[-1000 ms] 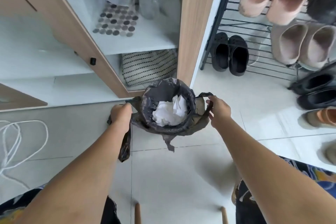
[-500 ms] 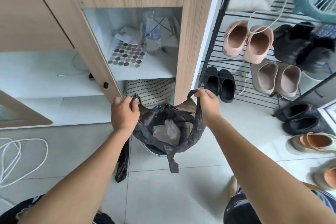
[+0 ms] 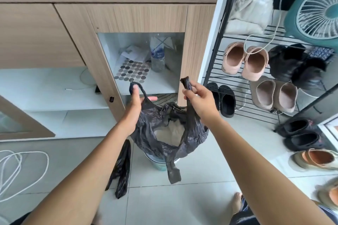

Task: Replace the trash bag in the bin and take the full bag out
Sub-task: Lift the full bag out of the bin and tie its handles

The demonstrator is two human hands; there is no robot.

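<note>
A full black trash bag (image 3: 161, 133) hangs in the air with pale paper waste showing through its open mouth. My left hand (image 3: 136, 104) holds one handle loop of the bag, and my right hand (image 3: 198, 100) pinches the other handle, both raised above the bag. Under the bag, a small bin (image 3: 158, 162) with a pale rim stands on the tiled floor, mostly hidden by the bag. A second, folded black bag (image 3: 121, 168) hangs below my left forearm.
A wooden cabinet (image 3: 128, 18) with an open glass-front shelf stands straight ahead. A black wire shoe rack (image 3: 236, 80) with several pairs of shoes fills the right side. More shoes lie on the floor at right. A white cord (image 3: 23, 166) coils at left.
Both hands have lifted the bag up out of the bin by its handles. The bin's rim now shows below the bag. The view has risen and tilted up.
</note>
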